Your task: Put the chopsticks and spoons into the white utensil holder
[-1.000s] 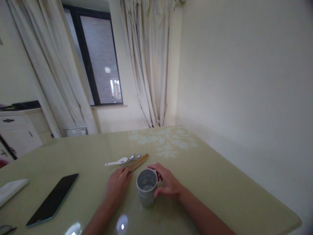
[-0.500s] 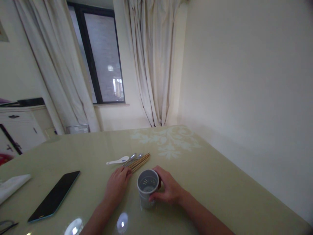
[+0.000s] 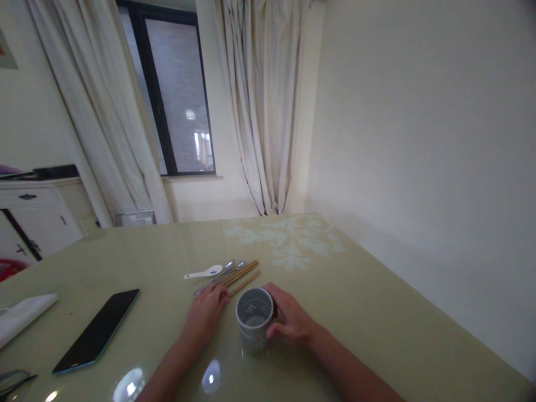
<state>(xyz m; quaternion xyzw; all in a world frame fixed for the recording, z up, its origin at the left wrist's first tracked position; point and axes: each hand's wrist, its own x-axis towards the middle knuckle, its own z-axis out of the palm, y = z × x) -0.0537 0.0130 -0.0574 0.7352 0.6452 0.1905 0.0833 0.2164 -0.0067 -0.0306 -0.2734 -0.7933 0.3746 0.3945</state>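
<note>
Grey cylindrical holder (image 3: 254,319) stands upright on the pale green glass-topped table (image 3: 377,312), near the front edge; open top, small drain holes visible in its floor, faint mottled pattern on the wall. Right hand (image 3: 293,321) wraps the holder's right side, fingers curled against the wall, grasping it. Left hand (image 3: 204,314) lies flat and loose just left of the holder, fingertips on the near ends of the wooden chopsticks (image 3: 240,276); it holds nothing. Two metal spoons (image 3: 226,267) lie against the chopsticks, a white ceramic spoon (image 3: 203,273) just beyond. Black phone (image 3: 97,329) lies well to the left. Chopstick count unclear; near ends hidden under the left hand; holder's right wall hidden by the fingers
</note>
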